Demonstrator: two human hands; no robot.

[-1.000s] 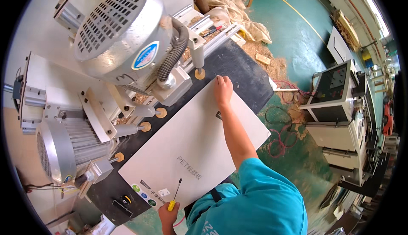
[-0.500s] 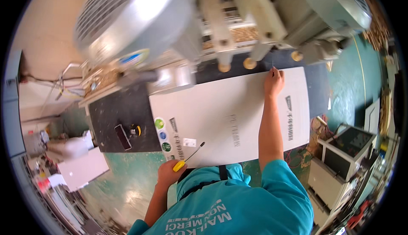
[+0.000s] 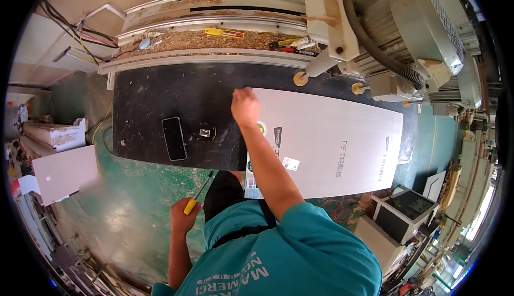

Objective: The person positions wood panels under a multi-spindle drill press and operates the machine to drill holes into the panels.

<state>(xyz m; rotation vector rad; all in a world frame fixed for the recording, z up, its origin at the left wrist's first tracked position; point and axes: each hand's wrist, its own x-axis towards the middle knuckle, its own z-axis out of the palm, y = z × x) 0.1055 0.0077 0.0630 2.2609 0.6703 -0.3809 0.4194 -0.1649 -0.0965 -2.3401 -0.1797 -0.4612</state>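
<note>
A yellow-handled screwdriver (image 3: 190,206) is gripped in my left hand (image 3: 182,218), its dark shaft slanting up toward the black table's (image 3: 134,103) near edge. On that table lies a large pale printed panel (image 3: 316,130) with a white label and round green stickers at its left end. My right hand (image 3: 245,105) is closed at the panel's far left corner, its forearm crossing above the panel. Whether anything small sits between those fingers cannot be made out. Left of the panel lie a black phone (image 3: 175,138) and a small tape measure (image 3: 207,132).
Behind the table runs a trough of wood chips (image 3: 176,40) holding a yellow tool (image 3: 225,33) and several markers (image 3: 294,44). Machine motors (image 3: 428,23) and round pads (image 3: 301,78) overhang the far right. A control console (image 3: 412,207) stands at right.
My right hand has gone left along the panel's far edge to its corner. My left hand with the screwdriver has shifted left, off the panel. The view has shifted; motors now show only at right.
</note>
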